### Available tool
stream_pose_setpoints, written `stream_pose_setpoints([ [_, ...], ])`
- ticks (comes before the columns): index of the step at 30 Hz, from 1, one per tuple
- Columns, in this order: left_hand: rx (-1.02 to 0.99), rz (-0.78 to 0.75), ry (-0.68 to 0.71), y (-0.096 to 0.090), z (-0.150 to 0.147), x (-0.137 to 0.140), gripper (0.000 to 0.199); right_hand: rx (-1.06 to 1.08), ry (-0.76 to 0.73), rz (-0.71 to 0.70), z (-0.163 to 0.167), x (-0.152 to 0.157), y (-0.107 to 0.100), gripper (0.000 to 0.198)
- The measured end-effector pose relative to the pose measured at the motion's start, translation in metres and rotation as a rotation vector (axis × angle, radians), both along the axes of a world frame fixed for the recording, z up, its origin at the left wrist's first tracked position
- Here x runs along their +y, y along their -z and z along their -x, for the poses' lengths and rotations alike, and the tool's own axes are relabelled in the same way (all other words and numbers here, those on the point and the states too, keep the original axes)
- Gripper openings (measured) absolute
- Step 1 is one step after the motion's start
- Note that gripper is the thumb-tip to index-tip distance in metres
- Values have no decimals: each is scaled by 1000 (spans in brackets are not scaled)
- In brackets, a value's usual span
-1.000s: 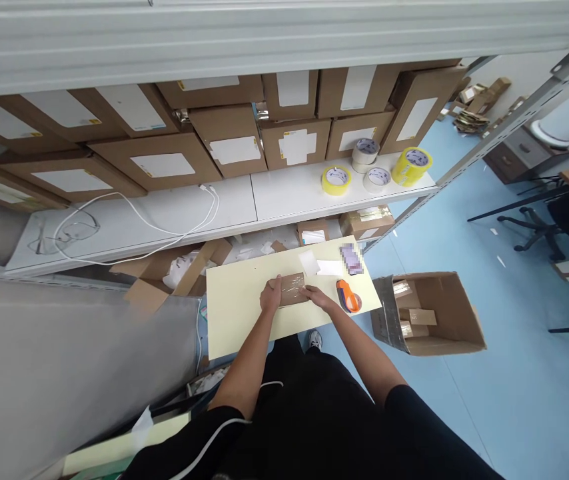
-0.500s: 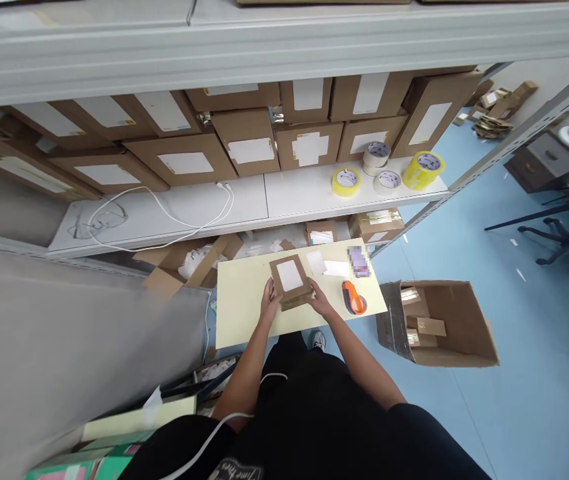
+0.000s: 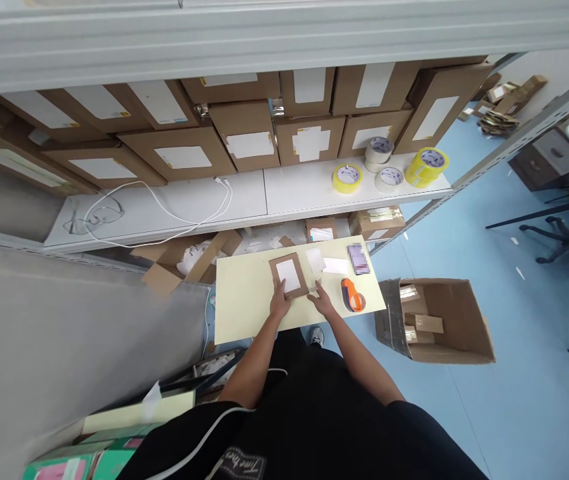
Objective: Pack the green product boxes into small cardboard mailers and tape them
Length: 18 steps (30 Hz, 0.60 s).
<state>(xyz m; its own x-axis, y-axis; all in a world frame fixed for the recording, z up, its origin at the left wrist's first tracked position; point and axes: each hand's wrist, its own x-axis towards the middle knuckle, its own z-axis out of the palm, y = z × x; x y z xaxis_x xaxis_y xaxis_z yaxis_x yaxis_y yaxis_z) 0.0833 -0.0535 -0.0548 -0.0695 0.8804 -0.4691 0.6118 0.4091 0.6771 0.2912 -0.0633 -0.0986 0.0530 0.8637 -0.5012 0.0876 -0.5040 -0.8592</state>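
Note:
A small flat cardboard box (image 3: 301,285) with a white label (image 3: 288,275) lies on the pale yellow work board (image 3: 244,293). My left hand (image 3: 279,301) grips its near left corner, with fingertips reaching onto the label's lower edge. Just right of the box, my right hand (image 3: 321,301) is off it, thumb and forefinger apart. A small clear or pale scrap near those fingertips is too small to make out. Beyond them lie white paper slips (image 3: 335,266). An orange tape dispenser (image 3: 352,295) sits to the right, below a blurred purple item (image 3: 358,259).
Labelled cartons (image 3: 249,140) line the shelf behind. Yellow tape rolls (image 3: 347,179) and white tape rolls (image 3: 388,177) stand on its front, with a white cable (image 3: 179,222) at left. A large open carton (image 3: 457,320) with small boxes stands on the floor at right.
My right hand has let go of the box and moved slightly right and away from me. My left hand has shifted right along the near edge, and the box now lies flatter.

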Motion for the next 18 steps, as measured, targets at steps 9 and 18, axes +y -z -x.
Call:
stream_pose_setpoints([
  [9, 83, 37, 172, -2, 14, 27, 97, 307, 64, 136, 48, 43, -17, 118],
  [18, 338, 181, 318, -21, 1, 41, 102, 345, 253, 109, 50, 65, -22, 87],
])
